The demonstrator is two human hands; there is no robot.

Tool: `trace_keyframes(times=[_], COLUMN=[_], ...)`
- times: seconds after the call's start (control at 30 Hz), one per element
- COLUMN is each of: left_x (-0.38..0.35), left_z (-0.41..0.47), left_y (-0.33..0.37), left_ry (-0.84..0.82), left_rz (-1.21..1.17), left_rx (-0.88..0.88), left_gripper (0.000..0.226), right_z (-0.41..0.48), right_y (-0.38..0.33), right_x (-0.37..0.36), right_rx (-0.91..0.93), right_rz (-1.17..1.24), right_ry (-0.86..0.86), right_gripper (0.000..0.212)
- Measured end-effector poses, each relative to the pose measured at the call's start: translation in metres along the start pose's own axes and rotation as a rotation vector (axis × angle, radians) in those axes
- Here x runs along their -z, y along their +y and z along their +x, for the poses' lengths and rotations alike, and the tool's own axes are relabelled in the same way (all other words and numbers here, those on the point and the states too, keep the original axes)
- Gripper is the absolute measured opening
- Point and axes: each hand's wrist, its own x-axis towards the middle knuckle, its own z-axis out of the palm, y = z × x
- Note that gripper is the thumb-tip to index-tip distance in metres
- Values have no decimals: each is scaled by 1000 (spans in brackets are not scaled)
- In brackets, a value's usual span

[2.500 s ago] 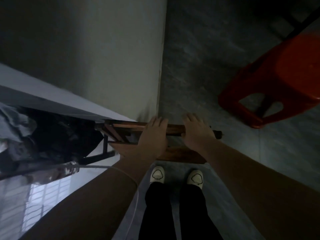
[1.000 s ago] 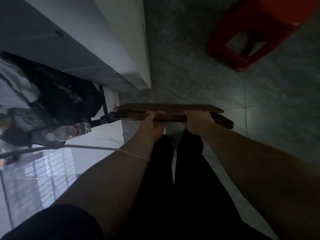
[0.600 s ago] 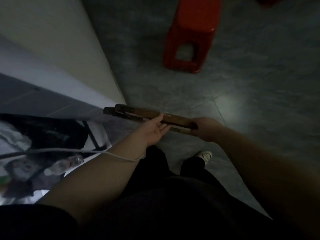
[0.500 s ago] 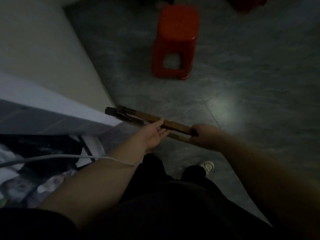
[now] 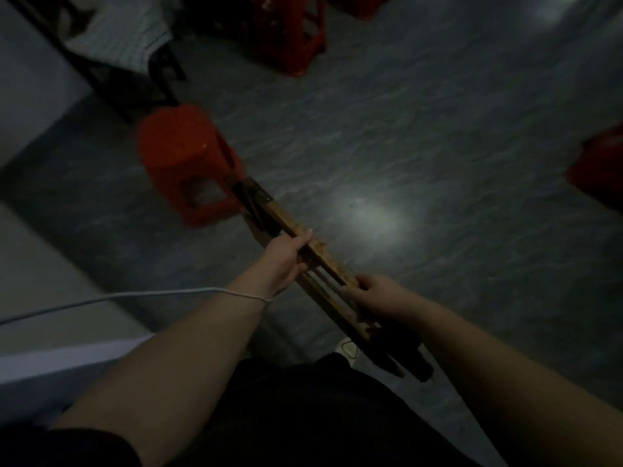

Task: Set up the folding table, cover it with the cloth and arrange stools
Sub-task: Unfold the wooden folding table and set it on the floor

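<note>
Both hands clamped on the folded wooden table (image 5: 305,254): left hand (image 5: 282,261) wrapped over its upper rail, fingers curled round the top edge, and right hand (image 5: 374,296) closed on the slats nearer the body. It hangs edge-up in the air, slanting from beside the right knee out toward a red plastic stool (image 5: 183,160), its far end just in front of the stool's right side. Underneath, a grey marbled floor (image 5: 438,136) with a pale glare patch just right of the table. Another red stool (image 5: 290,32) stands at the top, one more (image 5: 596,166) at the right edge, and what looks like a striped cloth (image 5: 118,32) lies on a dark frame top left, though it's blurred. A white cable (image 5: 118,298) crosses the left wrist. Compared with half a second back, the view has swung away from the white wall, the table now points away from the body instead of lying crosswise, and the left hand, open under it then, has closed.
</note>
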Motion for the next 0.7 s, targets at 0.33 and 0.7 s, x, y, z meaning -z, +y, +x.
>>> trace_keyframes(times=[0.33,0.7], left_x=[-195,-395], left_z=[56,200], left_y=[43,139], left_ry=[-340,-551], left_rz=[308,552], left_rx=[-28,-61], left_gripper=[27,28], right_z=[-42,28], right_y=[54,59], right_x=[111,296], right_rx=[-44,-41], right_rz=[813,896], right_ry=[175,591], right_gripper=[43,41])
